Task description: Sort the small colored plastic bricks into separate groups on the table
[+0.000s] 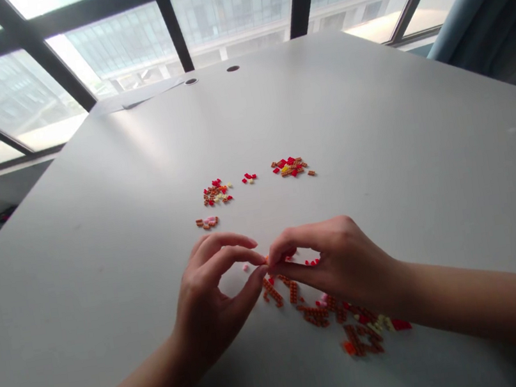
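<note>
Thumb and index fingertip of my left hand (210, 297) pinch together near the middle of the view. My right hand (346, 264) meets them there, also in a pinch. A small orange toy brick (266, 259) shows between the fingertips, mostly covered by them. Under and in front of my right hand lies a spread of brown studded bricks (315, 315), with red, pink and pale yellow ones mixed in. One tiny pink piece (246, 267) rests inside the curve of my left fingers.
Farther up the white table (140, 185) lie a mixed brick pile (216, 192), a few red pieces (249, 177), another pile (291, 166) and a brown-and-pink cluster (207, 222). Paper (146, 95) sits at the far edge, by two round holes. Windows stand behind; a curtain (487, 10) hangs right.
</note>
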`<state>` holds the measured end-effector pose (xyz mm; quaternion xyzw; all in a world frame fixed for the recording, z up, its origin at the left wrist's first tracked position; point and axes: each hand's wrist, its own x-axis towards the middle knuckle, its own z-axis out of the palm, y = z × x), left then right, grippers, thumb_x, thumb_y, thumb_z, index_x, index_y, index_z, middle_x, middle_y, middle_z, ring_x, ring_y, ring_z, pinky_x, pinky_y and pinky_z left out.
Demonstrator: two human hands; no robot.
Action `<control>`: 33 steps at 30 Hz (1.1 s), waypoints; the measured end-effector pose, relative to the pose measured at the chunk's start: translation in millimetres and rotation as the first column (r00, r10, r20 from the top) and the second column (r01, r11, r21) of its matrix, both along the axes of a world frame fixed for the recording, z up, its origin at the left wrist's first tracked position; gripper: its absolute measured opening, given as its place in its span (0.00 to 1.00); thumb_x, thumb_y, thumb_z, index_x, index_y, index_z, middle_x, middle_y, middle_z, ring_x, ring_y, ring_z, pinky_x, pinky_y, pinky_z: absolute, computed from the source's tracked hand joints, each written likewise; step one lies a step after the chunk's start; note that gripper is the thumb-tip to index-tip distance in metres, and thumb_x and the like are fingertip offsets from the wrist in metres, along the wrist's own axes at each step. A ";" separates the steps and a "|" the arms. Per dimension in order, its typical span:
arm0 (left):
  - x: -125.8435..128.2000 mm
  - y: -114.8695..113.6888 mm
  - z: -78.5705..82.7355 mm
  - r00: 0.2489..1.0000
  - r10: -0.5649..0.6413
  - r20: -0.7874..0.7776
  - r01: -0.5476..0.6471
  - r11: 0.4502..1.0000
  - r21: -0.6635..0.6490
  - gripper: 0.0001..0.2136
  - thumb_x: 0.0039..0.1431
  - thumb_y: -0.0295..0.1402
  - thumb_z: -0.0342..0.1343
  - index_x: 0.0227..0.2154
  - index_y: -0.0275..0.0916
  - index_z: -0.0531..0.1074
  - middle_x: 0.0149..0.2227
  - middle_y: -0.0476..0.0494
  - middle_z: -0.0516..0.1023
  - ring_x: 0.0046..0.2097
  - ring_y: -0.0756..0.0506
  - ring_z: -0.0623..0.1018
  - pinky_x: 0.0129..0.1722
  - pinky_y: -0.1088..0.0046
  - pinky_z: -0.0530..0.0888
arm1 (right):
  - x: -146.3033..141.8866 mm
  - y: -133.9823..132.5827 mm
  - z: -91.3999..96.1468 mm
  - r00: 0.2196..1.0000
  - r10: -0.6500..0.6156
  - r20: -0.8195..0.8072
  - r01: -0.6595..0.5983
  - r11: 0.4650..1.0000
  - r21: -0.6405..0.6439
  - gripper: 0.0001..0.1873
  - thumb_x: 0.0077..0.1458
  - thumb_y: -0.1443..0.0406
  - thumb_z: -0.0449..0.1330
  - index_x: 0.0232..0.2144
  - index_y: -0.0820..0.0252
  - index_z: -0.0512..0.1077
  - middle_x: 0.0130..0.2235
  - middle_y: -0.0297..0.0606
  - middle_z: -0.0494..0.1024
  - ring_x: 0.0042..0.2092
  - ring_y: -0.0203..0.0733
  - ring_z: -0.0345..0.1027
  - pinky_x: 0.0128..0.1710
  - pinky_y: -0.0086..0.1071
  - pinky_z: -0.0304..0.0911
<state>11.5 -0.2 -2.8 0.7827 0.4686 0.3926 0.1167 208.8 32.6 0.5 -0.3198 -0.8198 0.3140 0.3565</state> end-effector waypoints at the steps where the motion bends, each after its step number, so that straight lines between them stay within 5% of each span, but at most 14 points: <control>1: -2.4 2.1 1.0 1.000 0.013 -0.019 -0.013 1.000 0.018 0.02 0.58 0.29 0.59 0.30 0.42 0.74 0.38 0.47 0.78 0.42 0.46 0.77 0.45 0.66 0.72 | 0.2 0.6 0.2 1.000 -0.003 0.005 0.003 1.000 0.003 0.05 0.52 0.73 0.66 0.30 0.59 0.75 0.28 0.28 0.81 0.28 0.29 0.74 0.32 0.19 0.67; 5: -27.6 20.3 1.2 0.963 0.222 -0.154 -0.197 0.966 0.167 0.02 0.59 0.31 0.58 0.31 0.43 0.74 0.39 0.45 0.79 0.42 0.42 0.77 0.46 0.58 0.71 | 3.4 6.0 4.0 0.998 -0.049 0.035 0.048 0.999 0.021 0.06 0.51 0.73 0.65 0.29 0.59 0.75 0.29 0.28 0.82 0.29 0.31 0.75 0.33 0.21 0.68; 9: -57.8 40.2 -8.7 0.813 0.425 -0.398 -0.292 0.889 0.354 0.03 0.58 0.33 0.59 0.28 0.43 0.75 0.41 0.41 0.80 0.44 0.34 0.75 0.42 0.54 0.66 | 8.1 12.6 7.7 0.994 -0.081 0.071 0.080 0.997 0.015 0.06 0.51 0.73 0.64 0.29 0.58 0.75 0.29 0.29 0.82 0.30 0.32 0.75 0.34 0.23 0.70; 15: -66.3 44.8 -19.0 0.771 0.440 -0.461 -0.264 0.879 0.397 0.03 0.59 0.34 0.59 0.31 0.45 0.77 0.42 0.41 0.80 0.45 0.34 0.75 0.41 0.55 0.64 | 11.1 15.9 8.7 0.991 -0.096 0.093 0.093 0.995 0.029 0.07 0.50 0.74 0.63 0.28 0.58 0.75 0.28 0.30 0.81 0.30 0.33 0.75 0.34 0.24 0.70; 26: -71.2 51.5 -25.4 0.886 0.403 -0.229 -0.346 0.904 0.253 0.05 0.60 0.38 0.60 0.33 0.46 0.79 0.38 0.43 0.81 0.41 0.39 0.78 0.45 0.55 0.69 | 15.0 19.2 8.1 0.991 -0.092 0.096 0.090 0.996 0.020 0.06 0.51 0.74 0.62 0.28 0.58 0.75 0.28 0.30 0.81 0.30 0.34 0.75 0.34 0.25 0.72; 33: -71.9 51.7 -26.8 0.865 0.420 -0.275 -0.347 0.895 0.280 0.05 0.61 0.37 0.59 0.35 0.47 0.80 0.39 0.43 0.81 0.41 0.39 0.77 0.45 0.55 0.69 | 17.9 22.9 15.4 0.993 -0.060 0.103 0.060 0.998 0.002 0.07 0.50 0.75 0.62 0.28 0.58 0.75 0.28 0.30 0.81 0.30 0.33 0.75 0.35 0.24 0.71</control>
